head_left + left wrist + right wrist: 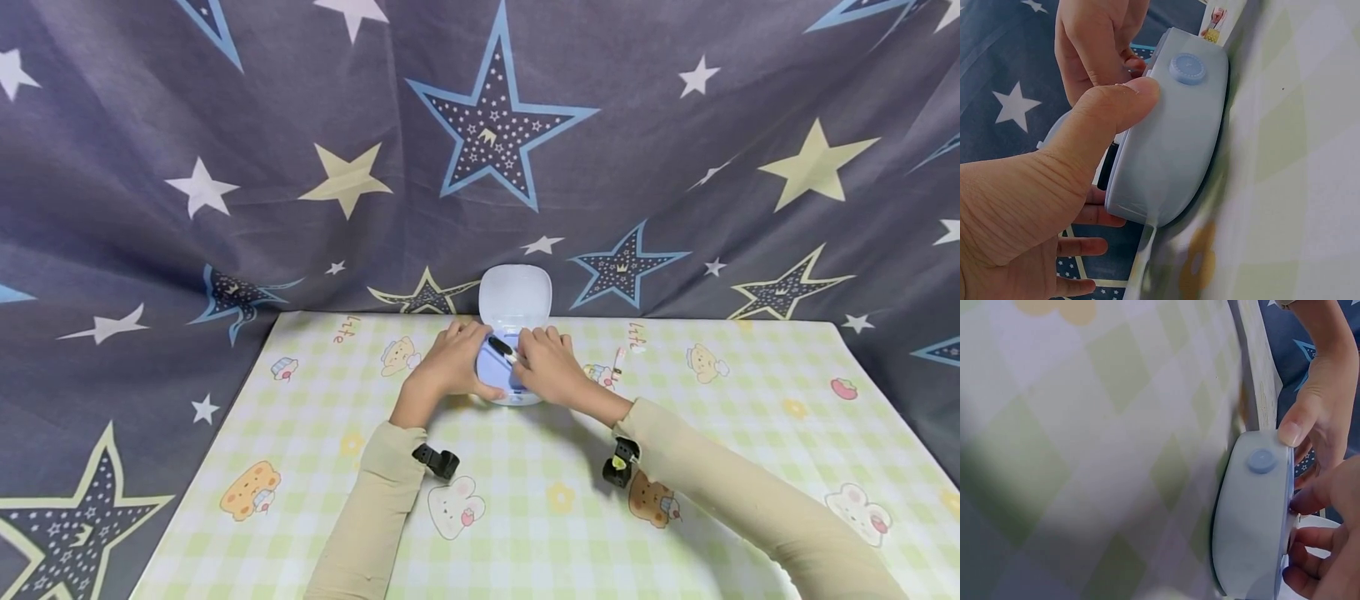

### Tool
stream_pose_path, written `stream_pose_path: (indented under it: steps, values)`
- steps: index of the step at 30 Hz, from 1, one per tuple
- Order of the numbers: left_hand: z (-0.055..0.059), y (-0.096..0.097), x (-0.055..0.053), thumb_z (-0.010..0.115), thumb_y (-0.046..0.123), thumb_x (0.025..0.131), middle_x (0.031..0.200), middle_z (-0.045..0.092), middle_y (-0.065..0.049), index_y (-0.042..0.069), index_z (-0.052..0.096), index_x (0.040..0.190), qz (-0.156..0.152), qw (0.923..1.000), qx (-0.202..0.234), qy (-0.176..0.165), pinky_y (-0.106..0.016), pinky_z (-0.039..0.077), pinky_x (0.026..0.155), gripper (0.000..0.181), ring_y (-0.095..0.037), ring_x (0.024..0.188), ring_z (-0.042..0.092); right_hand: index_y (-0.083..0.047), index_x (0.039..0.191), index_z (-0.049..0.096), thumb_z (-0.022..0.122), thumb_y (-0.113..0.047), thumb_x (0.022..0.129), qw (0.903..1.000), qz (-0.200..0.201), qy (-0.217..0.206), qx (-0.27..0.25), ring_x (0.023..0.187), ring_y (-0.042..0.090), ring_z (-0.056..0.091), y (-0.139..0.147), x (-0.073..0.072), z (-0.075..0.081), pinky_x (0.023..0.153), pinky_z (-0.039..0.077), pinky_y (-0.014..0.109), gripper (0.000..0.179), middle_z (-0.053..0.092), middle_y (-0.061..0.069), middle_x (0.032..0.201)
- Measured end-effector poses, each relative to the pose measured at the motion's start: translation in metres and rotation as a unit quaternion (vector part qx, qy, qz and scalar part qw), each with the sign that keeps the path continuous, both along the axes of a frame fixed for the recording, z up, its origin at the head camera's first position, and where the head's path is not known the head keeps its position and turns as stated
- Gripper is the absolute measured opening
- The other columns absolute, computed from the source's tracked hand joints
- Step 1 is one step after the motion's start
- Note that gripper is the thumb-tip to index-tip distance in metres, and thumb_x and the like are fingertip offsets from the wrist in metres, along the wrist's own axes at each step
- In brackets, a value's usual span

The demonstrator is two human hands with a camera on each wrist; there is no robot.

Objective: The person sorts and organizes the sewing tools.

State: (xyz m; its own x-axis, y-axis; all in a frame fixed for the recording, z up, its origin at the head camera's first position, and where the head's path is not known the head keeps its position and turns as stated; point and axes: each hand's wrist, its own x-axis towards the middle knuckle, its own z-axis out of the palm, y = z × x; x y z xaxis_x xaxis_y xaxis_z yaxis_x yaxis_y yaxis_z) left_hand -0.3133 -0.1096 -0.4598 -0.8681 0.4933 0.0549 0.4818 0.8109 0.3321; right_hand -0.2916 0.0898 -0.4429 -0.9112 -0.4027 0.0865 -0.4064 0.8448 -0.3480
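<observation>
A light blue case (487,379) with a rounded white lid (515,293) stands unfolded at the far middle of the table. A round blue button (1187,68) sits on its front wall. My left hand (452,362) grips the case's left side, thumb on the front rim and fingers around the back. A slim black-ended item (500,346) with a pale part lies slanted over the case's inside; its kind is unclear. My right hand (553,367) reaches in from the right with curled fingers (1310,540) at the rim. What its fingertips pinch, if anything, is hidden.
A checked tablecloth (525,533) printed with cartoon animals covers the table. Behind the case hangs a dark curtain (300,250) with stars, close to the table's back edge. Black straps with small devices (438,461) are on both wrists.
</observation>
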Motion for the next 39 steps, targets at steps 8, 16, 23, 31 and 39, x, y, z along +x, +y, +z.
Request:
stream_pose_path:
  steps: [8, 16, 23, 31, 39]
  values:
    - [0.001, 0.002, 0.000, 0.090, 0.058, 0.064, 0.140, 0.056, -0.009, 0.007, 0.048, 0.144, -0.003, 1.0000, 0.001, 0.006, -0.049, 0.043, 0.110, 0.104, -0.031, 0.126, 0.047, -0.012, 0.086, 0.049, 0.061, -0.020, 0.091, 0.9996, -0.028, 0.005, -0.003, 0.083, 0.026, 0.041, -0.003, 0.001, -0.003, 0.082, 0.033, 0.043, 0.015, 0.051, 0.006, 0.082]
    - [0.003, 0.004, 0.000, 0.090, 0.060, 0.064, 0.142, 0.055, -0.009, 0.006, 0.046, 0.147, -0.005, 1.0000, 0.001, 0.003, -0.050, 0.041, 0.112, 0.109, -0.032, 0.128, 0.047, -0.012, 0.085, 0.050, 0.060, -0.020, 0.091, 0.9975, -0.064, 0.029, -0.006, 0.084, 0.028, 0.045, -0.007, 0.004, -0.008, 0.086, 0.036, 0.046, 0.014, 0.053, 0.007, 0.083]
    - [0.004, 0.005, 0.000, 0.091, 0.059, 0.063, 0.142, 0.056, -0.009, 0.007, 0.047, 0.146, -0.006, 1.0000, 0.000, 0.006, -0.049, 0.041, 0.112, 0.108, -0.031, 0.127, 0.047, -0.011, 0.086, 0.051, 0.060, -0.020, 0.091, 0.9965, -0.077, 0.030, -0.005, 0.084, 0.029, 0.048, -0.008, 0.004, -0.008, 0.086, 0.037, 0.046, 0.013, 0.054, 0.007, 0.084]
    - [0.005, 0.005, -0.002, 0.090, 0.059, 0.064, 0.144, 0.055, -0.010, 0.006, 0.046, 0.147, -0.004, 1.0000, -0.002, 0.001, -0.050, 0.040, 0.114, 0.108, -0.033, 0.131, 0.046, -0.011, 0.087, 0.053, 0.063, -0.020, 0.091, 0.9967, -0.081, -0.011, -0.004, 0.084, 0.028, 0.050, -0.009, 0.000, 0.002, 0.084, 0.037, 0.045, 0.014, 0.056, 0.007, 0.084]
    - [0.002, 0.000, 0.001, 0.089, 0.059, 0.066, 0.145, 0.054, -0.011, 0.006, 0.044, 0.148, 0.002, 1.0000, -0.003, -0.006, -0.051, 0.041, 0.113, 0.108, -0.033, 0.131, 0.046, -0.010, 0.089, 0.058, 0.067, -0.022, 0.089, 0.9957, -0.085, -0.037, -0.004, 0.086, 0.029, 0.054, -0.015, -0.004, 0.004, 0.085, 0.038, 0.047, 0.014, 0.062, 0.008, 0.086]
